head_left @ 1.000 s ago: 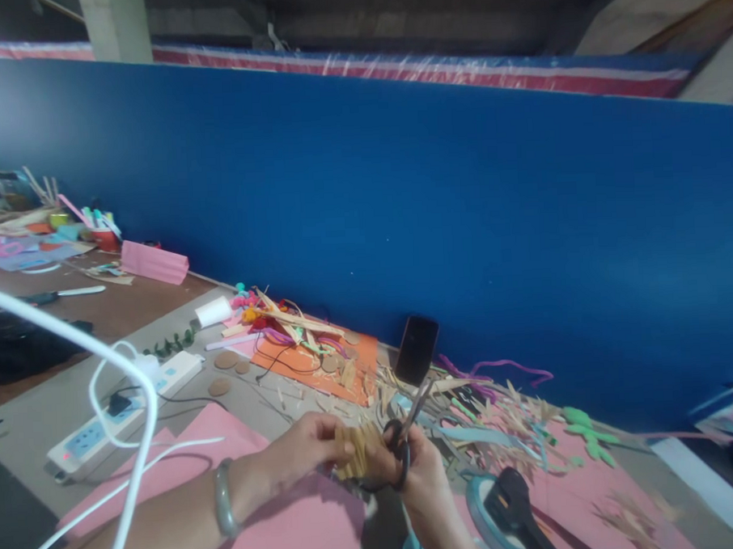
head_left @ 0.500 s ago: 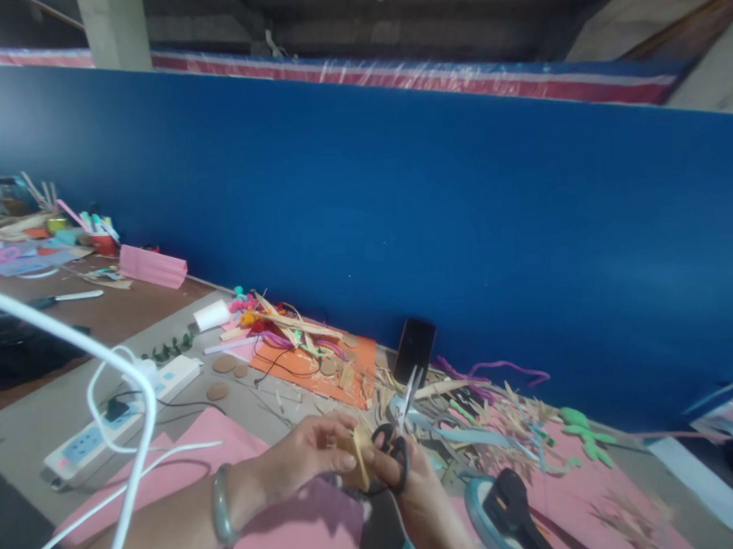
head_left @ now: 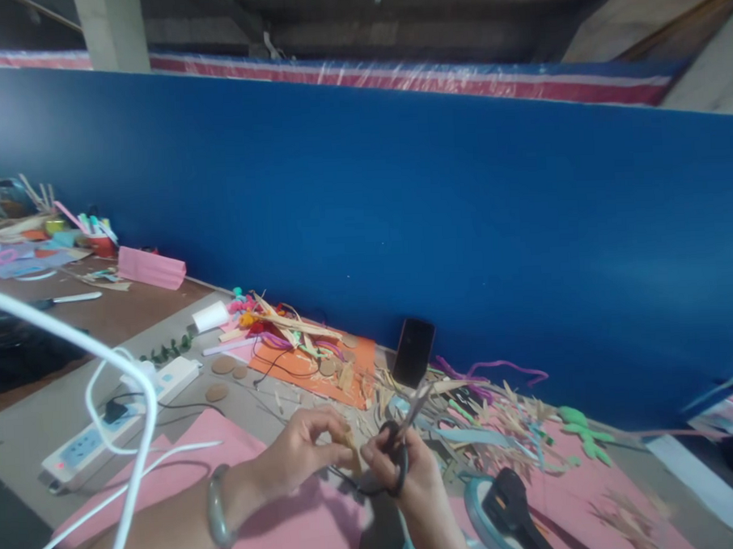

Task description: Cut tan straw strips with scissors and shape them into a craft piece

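Observation:
My left hand (head_left: 313, 447), with a pale bangle (head_left: 217, 508) on its wrist, pinches a small tan piece (head_left: 353, 453) seen nearly edge-on; its material is hard to make out. Close to its right, my right hand (head_left: 405, 471) is closed on a pair of black-handled scissors (head_left: 400, 459), whose blades point up and away. The right fingertips sit near the tan piece, and I cannot tell if they touch it. Below both hands lies pink paper (head_left: 310, 528).
A dark phone (head_left: 414, 352) leans on the blue partition (head_left: 364, 210). Scraps and strips (head_left: 506, 422) cover the right side beside a tape dispenser (head_left: 510, 503). Orange paper (head_left: 310, 378) holds more scraps. A power strip (head_left: 118, 427) and a white cable (head_left: 137, 390) are at left.
The tan piece has turned from showing its rounded side to nearly edge-on. My right fingers have drawn slightly away from it, and the scissors' blades have tilted a little to the right.

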### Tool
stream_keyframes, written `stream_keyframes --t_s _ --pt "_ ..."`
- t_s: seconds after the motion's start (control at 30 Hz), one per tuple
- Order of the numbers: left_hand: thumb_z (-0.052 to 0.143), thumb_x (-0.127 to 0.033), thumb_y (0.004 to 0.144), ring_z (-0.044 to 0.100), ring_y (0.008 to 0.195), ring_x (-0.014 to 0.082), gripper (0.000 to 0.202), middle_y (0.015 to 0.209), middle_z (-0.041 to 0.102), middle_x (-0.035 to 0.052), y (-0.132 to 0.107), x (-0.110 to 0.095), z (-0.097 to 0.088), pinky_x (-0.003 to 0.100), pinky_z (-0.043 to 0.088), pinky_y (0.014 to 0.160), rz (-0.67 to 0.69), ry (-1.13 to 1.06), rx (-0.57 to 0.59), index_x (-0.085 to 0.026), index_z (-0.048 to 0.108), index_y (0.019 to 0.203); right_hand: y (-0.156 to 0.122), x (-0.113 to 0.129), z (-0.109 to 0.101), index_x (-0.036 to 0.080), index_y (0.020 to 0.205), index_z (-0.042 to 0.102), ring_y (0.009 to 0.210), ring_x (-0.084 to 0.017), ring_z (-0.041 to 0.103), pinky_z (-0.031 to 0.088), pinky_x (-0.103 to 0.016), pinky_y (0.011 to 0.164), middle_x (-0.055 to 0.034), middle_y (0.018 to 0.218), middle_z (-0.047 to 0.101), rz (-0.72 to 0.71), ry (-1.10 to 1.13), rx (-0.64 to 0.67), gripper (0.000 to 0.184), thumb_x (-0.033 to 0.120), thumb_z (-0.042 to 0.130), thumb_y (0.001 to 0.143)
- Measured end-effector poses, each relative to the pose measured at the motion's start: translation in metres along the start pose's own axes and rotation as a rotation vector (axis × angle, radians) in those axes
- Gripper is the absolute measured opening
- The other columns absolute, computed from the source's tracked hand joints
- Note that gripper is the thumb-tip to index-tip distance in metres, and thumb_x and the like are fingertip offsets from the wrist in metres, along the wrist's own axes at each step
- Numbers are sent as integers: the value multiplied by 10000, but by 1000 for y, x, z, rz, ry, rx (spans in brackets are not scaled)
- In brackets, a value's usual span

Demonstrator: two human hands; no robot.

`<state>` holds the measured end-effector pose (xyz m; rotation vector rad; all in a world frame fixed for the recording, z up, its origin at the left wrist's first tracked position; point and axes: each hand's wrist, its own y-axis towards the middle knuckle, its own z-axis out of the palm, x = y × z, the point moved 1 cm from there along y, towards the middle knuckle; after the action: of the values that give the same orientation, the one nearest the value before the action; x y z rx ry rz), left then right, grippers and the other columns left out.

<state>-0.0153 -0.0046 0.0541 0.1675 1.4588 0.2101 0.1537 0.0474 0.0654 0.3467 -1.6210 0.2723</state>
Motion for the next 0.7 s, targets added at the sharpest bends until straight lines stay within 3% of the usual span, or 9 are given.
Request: stream_keyframes --t_s 0.13,0.33,0.5,0.7 --pt "758 -334 724 584 743 145 161 782 586 30 -2 4 1 273 460 716 91 166 -3 -179 719 712 -3 2 -1 165 745 622 541 -131 491 403 -240 519 -18 650 624 -116 -121 30 342 423 796 605" --pt "739 -351 746 608 725 153 211 742 636 45 -7 0 5 263 454 698 107 279 6 -161 685 672 -3 7 5 174 695 583 527 -145 549 437 -240 506 -30 639 652 -56 -9 63 393 459 821 566" --pt "780 -347 697 652 739 185 240 790 705 77 -10 -2 7 269 476 672 -9 179 -24 -145 650 711 -4 6 4 179 661 549 492 -129 528 431 -230 494 17 558 585 4 37 70 408 451 833 549" --pt "762 -255 710 654 734 180 147 746 712 67 -8 -5 6 291 496 725 -21 123 -41 -136 679 732 -5 3 2 178 648 562 499 -131 498 419 -236 492 11 551 564 -56 -17 -11 377 479 785 600"
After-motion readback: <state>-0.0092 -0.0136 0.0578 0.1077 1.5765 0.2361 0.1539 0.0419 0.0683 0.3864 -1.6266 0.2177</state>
